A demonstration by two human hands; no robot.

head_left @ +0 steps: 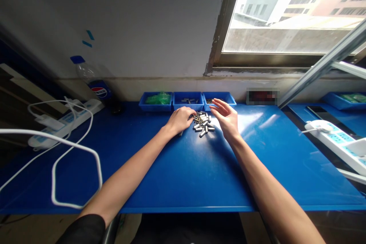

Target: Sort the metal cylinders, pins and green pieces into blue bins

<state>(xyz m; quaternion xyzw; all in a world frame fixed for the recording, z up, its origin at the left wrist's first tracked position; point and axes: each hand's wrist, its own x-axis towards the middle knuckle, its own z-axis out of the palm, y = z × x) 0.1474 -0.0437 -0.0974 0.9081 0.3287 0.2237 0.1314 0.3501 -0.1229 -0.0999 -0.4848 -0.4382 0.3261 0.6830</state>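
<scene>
A loose pile of small metal cylinders (208, 129), mixed with thin brass-coloured screws (197, 119), lies on the blue table. Against the pile's left edge, my left hand (178, 120) is cupped palm down, thumb and forefinger apart; its other fingers are mostly hidden. One cylinder (181, 134) pokes out below that hand. On the pile's right side, my right hand (228, 120) is raised slightly with its fingers stretched out and apart, holding nothing that I can see.
Behind the pile stand three blue bins: one with a green bag (158, 98), one with metal cylinders (187, 101), one with thin dark pieces (210, 101). A cola bottle (98, 88), white cables (98, 160) and a power strip (47, 135) are left; another power strip (340, 137) is right.
</scene>
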